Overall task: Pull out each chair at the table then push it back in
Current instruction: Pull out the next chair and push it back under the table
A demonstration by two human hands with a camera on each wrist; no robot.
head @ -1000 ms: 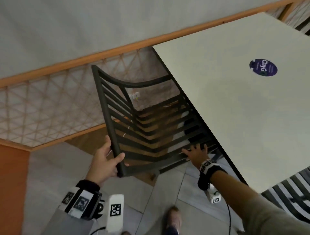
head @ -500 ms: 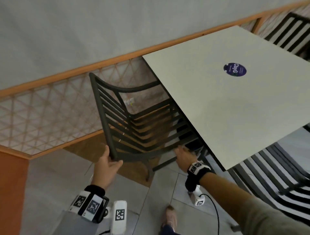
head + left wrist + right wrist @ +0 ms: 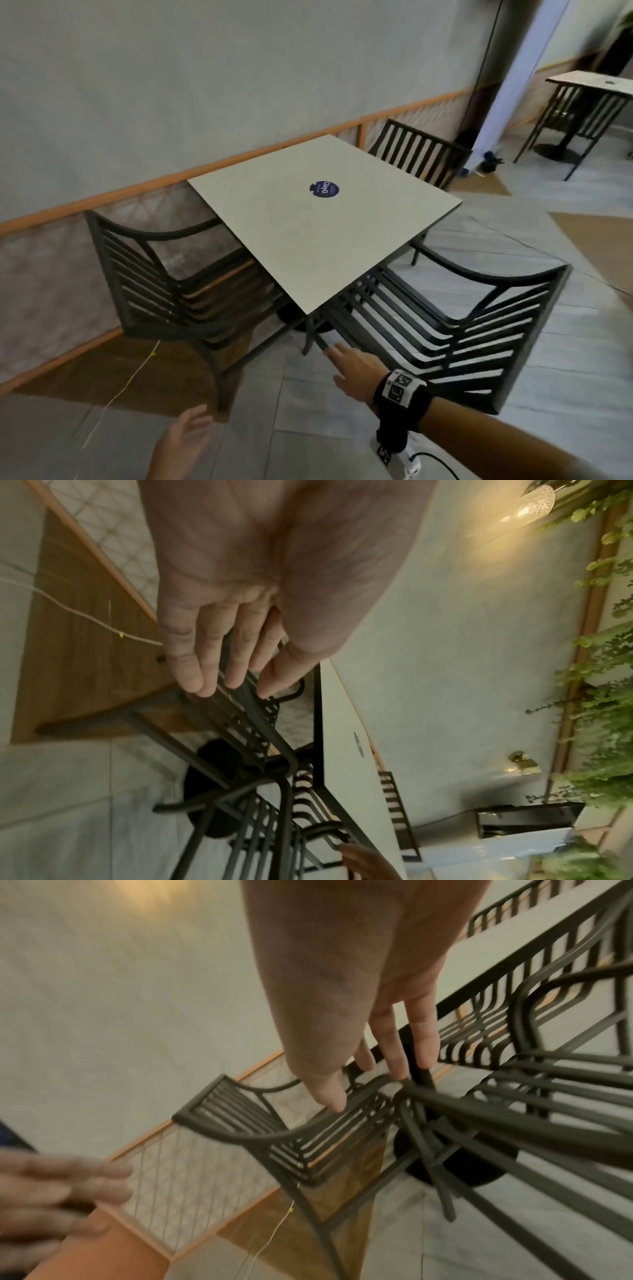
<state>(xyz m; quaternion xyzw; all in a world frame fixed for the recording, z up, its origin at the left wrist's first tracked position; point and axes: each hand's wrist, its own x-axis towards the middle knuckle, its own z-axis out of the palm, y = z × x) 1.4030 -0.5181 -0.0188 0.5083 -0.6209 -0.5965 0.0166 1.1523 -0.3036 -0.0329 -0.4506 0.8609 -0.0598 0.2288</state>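
A grey wall [image 3: 239,85] with an orange wooden rail and lattice panel below it fills the upper left of the head view, above a pale tiled floor [image 3: 308,411] with a wooden strip along the wall. In the middle stands the square table [image 3: 274,222], pale-topped, with a round dark blue sticker [image 3: 324,189] near its centre. Three dark slatted chairs sit at it: the left chair [image 3: 137,291] at centre left, its seat tucked under the tabletop; the near chair [image 3: 479,335] at lower right, also with its seat under the table edge; and the far chair [image 3: 418,150] just past the table's upper right corner. A second table [image 3: 589,89] stands well apart at the upper right edge.

My left hand [image 3: 186,442] hangs low at bottom centre, fingers straight and loosely spread, holding nothing and clear of the left chair. My right hand [image 3: 356,370], with a marker band on the wrist, reaches out at lower centre with fingers extended and apart; its fingertips are close to the front corner of the near chair, though I cannot tell if they touch it. A thin pale cord [image 3: 120,394] runs across the floor at lower left.
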